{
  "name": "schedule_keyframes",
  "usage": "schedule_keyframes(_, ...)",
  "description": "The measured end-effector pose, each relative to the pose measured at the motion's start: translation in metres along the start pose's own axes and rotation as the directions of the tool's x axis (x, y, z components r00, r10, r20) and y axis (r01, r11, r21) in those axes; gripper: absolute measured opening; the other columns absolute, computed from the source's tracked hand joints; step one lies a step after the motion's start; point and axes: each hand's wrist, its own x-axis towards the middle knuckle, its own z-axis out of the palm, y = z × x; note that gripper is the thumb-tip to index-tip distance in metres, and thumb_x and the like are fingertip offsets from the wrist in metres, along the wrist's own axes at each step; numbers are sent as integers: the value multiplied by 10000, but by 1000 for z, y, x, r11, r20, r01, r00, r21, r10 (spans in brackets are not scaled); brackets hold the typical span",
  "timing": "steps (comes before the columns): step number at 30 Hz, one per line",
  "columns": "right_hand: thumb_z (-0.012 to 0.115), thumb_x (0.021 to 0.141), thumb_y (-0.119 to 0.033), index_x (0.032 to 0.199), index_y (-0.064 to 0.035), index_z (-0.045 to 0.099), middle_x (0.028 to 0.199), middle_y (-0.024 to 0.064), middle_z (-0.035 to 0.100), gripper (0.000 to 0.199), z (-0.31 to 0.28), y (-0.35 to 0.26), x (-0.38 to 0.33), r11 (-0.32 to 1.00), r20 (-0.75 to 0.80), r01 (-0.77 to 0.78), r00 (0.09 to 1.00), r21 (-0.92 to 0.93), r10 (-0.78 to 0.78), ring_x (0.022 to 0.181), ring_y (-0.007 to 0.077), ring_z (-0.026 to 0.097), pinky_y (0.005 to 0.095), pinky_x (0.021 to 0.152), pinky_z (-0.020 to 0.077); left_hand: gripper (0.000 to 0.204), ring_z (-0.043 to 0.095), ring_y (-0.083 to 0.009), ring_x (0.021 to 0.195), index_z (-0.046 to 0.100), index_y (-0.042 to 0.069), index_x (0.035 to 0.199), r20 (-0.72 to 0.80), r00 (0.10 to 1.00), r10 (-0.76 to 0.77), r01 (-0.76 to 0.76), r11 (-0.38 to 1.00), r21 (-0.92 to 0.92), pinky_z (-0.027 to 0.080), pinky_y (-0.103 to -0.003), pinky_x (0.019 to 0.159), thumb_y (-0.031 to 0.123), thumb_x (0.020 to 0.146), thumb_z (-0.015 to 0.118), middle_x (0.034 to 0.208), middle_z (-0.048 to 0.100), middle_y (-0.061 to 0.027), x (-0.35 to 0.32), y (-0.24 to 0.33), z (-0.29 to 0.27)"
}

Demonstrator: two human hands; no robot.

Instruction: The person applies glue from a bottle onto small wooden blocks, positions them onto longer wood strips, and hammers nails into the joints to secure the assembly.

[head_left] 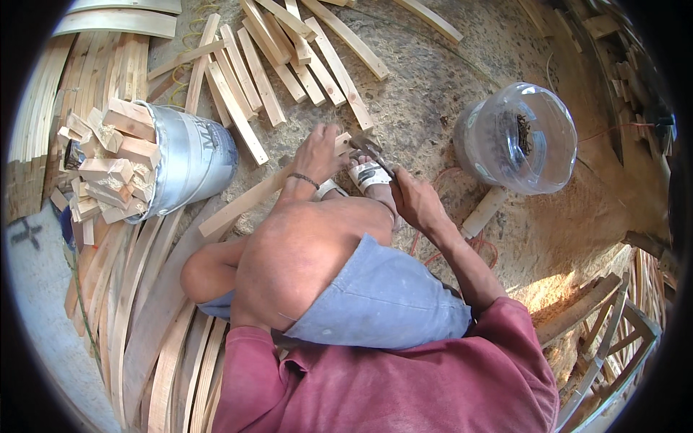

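My right hand (419, 203) is wrapped round the handle of a hammer (374, 153). The hammer's dark head is over the end of a pale wooden strip (249, 199), just above my sandalled foot. My left hand (315, 157) is closed on that strip near the same end, its fingers curled and slightly blurred. Whether a nail is pinched between the fingertips is too small to make out. The strip slants from beside my left knee up toward the hammer.
Several loose wooden strips (271, 83) lie on the floor ahead. To the left, a tipped metal bucket (195, 151) holds short wood offcuts (108, 173). A clear plastic container (473, 137) with dark nails stands at the right, near a pale cylinder (484, 211) and an orange cord (487, 252).
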Motion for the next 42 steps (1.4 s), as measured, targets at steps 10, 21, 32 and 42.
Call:
schedule_keyframes(10,461,1067,-278,1017,-95,491,599,-43,408,191,10,20,6,538,215,-340,935,771,282,458,75,383,255,416,321,507,670,-405,931,493,17,1083,25,999,29,-32,994,104,553,-496,800,398,836,720,1055,630,-206,-12,-19,8)
schedule_keyframes(21,495,1027,-325,1020,-101,474,572,-46,379,225,10,19,31,330,486,-534,845,778,222,442,80,356,273,397,304,466,681,-432,886,487,2,1066,86,996,7,-17,992,123,555,-515,760,377,868,681,1000,666,-232,2,-8,3)
schedule_keyframes(32,506,1027,-282,1033,-71,523,643,-11,452,211,-14,-1,20,582,328,-455,890,674,316,506,104,424,284,461,374,435,657,-419,997,511,36,1152,156,986,64,-79,992,97,530,-513,850,336,884,678,1161,620,-181,5,-6,-14)
schedule_keyframes(42,547,961,-180,1046,-19,490,718,271,600,191,-48,-41,7,972,-115,115,989,206,-92,726,480,607,540,626,457,467,661,-365,1016,545,74,1195,168,985,43,-46,999,14,534,-501,870,363,858,690,1263,581,-116,-1,-9,-10)
